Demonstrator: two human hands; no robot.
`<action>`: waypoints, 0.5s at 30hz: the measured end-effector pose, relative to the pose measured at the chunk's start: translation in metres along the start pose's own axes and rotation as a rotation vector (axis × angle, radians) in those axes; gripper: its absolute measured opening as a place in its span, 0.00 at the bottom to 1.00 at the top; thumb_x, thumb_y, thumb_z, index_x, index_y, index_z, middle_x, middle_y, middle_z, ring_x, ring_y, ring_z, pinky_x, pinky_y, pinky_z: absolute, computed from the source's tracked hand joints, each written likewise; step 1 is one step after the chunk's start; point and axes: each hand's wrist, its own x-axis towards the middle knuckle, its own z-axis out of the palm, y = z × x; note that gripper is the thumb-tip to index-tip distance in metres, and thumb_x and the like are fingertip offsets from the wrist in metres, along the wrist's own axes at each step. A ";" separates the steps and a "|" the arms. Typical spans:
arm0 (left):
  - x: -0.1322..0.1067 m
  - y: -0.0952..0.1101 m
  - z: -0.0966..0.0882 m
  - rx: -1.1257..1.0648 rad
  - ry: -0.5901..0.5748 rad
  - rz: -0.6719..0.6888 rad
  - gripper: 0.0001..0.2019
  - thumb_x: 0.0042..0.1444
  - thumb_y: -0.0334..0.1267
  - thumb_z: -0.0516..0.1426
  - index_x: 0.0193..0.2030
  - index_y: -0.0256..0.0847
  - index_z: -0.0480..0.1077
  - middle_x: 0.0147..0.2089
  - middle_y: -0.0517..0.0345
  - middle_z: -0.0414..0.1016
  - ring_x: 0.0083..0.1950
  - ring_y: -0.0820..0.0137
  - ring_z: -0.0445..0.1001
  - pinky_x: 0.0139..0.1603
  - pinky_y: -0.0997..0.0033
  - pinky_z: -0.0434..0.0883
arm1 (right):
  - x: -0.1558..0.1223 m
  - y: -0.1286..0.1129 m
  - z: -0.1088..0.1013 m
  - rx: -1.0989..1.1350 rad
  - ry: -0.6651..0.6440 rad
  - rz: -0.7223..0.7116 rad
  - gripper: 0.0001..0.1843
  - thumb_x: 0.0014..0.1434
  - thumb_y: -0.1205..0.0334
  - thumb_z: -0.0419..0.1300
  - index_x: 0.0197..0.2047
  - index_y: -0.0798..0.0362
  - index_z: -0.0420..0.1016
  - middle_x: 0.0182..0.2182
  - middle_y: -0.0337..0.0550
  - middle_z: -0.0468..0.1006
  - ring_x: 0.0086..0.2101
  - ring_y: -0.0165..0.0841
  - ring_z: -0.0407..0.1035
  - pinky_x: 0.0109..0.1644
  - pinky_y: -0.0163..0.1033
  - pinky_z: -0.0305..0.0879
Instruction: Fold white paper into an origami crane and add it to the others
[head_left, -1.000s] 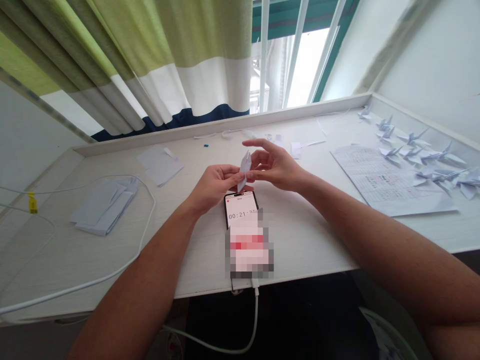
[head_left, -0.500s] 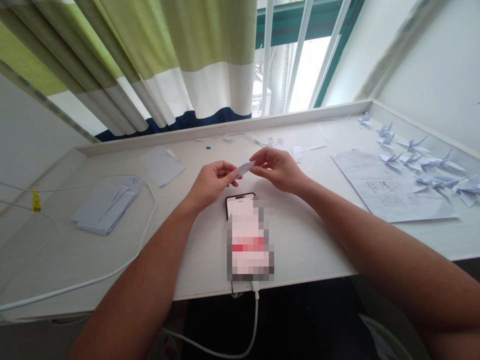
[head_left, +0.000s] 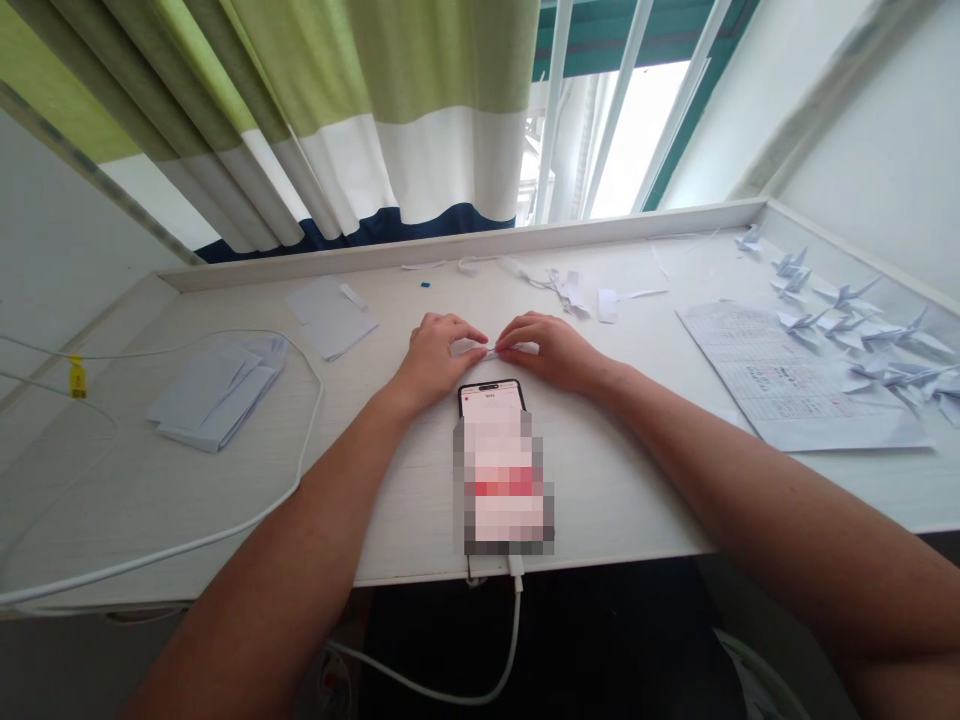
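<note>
A small piece of folded white paper [head_left: 491, 351] is low over the desk, mostly covered by fingers. My left hand [head_left: 441, 352] pinches its left part between thumb and fingertips. From the other side my right hand [head_left: 553, 349] pinches it too, the fingertips of both hands almost meeting. White shows inside the curl of each hand. Just below the hands lies a phone [head_left: 491, 400], its screen lit and partly blurred, with a white cable [head_left: 517, 600] plugged into its lower end.
Folded paper cranes [head_left: 862, 325] crowd the right side near a printed sheet [head_left: 787, 390]. Paper scraps [head_left: 570, 290] lie behind my hands. On the left are a stack of folded paper [head_left: 217, 395], loose sheets [head_left: 334, 320] and a looping white cable [head_left: 311, 430]. A raised edge [head_left: 360, 255] borders the back.
Both hands have drawn closer together and lowered toward the desk with the paper, now pinched between nearly touching fingertips. The view has shifted slightly.
</note>
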 end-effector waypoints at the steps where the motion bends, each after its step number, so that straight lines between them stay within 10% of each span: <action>1: 0.000 0.000 -0.001 -0.009 -0.013 0.030 0.07 0.59 0.40 0.65 0.41 0.46 0.85 0.48 0.51 0.85 0.59 0.53 0.72 0.66 0.51 0.65 | 0.000 -0.001 0.000 -0.019 -0.003 0.005 0.09 0.68 0.64 0.62 0.41 0.48 0.86 0.43 0.46 0.86 0.44 0.42 0.76 0.54 0.51 0.69; 6: -0.003 -0.001 -0.006 -0.076 -0.081 0.130 0.04 0.59 0.39 0.65 0.36 0.47 0.84 0.46 0.53 0.87 0.54 0.57 0.78 0.62 0.55 0.69 | 0.000 -0.009 0.000 -0.065 -0.023 0.010 0.09 0.68 0.64 0.62 0.41 0.50 0.85 0.41 0.47 0.84 0.43 0.42 0.75 0.54 0.51 0.68; 15: -0.001 0.002 0.001 -0.132 -0.047 -0.075 0.04 0.57 0.38 0.65 0.33 0.43 0.82 0.45 0.52 0.87 0.51 0.55 0.80 0.57 0.55 0.71 | 0.006 -0.013 0.006 0.035 0.050 0.178 0.06 0.65 0.64 0.64 0.35 0.54 0.82 0.39 0.47 0.82 0.40 0.40 0.75 0.49 0.45 0.68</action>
